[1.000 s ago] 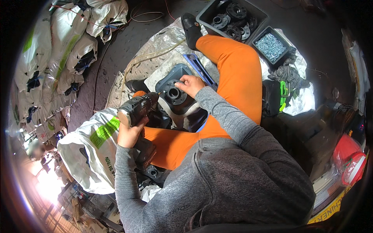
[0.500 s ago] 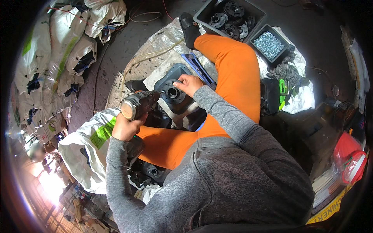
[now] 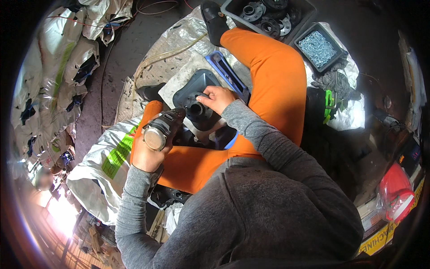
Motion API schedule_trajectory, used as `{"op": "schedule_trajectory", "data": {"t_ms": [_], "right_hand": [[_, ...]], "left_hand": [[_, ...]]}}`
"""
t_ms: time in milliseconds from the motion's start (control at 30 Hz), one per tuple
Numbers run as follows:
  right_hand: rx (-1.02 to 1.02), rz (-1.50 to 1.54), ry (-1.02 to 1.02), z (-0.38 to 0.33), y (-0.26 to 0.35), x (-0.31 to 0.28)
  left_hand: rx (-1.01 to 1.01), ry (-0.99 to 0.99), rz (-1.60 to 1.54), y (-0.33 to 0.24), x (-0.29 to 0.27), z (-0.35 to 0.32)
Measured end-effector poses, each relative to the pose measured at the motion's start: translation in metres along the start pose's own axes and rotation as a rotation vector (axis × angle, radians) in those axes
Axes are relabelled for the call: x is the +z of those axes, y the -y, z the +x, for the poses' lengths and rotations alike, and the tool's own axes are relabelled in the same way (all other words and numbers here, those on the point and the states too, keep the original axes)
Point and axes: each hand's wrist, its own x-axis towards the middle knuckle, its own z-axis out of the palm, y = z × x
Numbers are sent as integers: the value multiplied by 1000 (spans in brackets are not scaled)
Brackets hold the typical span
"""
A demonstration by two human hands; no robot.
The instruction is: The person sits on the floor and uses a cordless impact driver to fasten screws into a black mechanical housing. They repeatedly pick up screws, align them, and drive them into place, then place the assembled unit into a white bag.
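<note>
My left hand (image 3: 147,151) is wrapped round the handle of a dark cordless drill (image 3: 164,126). Its nose points right, close to the left edge of a black round flange (image 3: 195,117) with a hole in its middle. This flange sits on a black, square-bodied part (image 3: 199,81) between my legs. Thumb and fingers of my right hand (image 3: 218,99) are pinched together at the flange's upper right rim; whatever lies between the fingertips is too small to make out. Just beyond that hand lies a blue, long-framed tool or holder (image 3: 227,74).
A grey bin (image 3: 298,27) holds several black flanges at the far side. Beside it is a box (image 3: 337,57) of silvery screws, with grey gloves (image 3: 337,83) nearby. White sacks (image 3: 49,62) line the left; another (image 3: 105,168) lies by my left arm. A hose (image 3: 172,56) crosses the matting.
The drill has tilted and its nose sits nearer the flange's left edge. My right fingers stay at the rim, slightly shifted. The whole view has moved a little.
</note>
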Motion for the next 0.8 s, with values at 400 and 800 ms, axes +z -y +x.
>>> {"op": "schedule_trajectory", "data": {"t_ms": [400,800], "right_hand": [[-63,-81,-3,3,-6,-2],[462,1623,407,-61,10,-23]], "left_hand": [[-72,-179,-372,-12,18,-45],[79,-201,-533,-33,71,-117]]}}
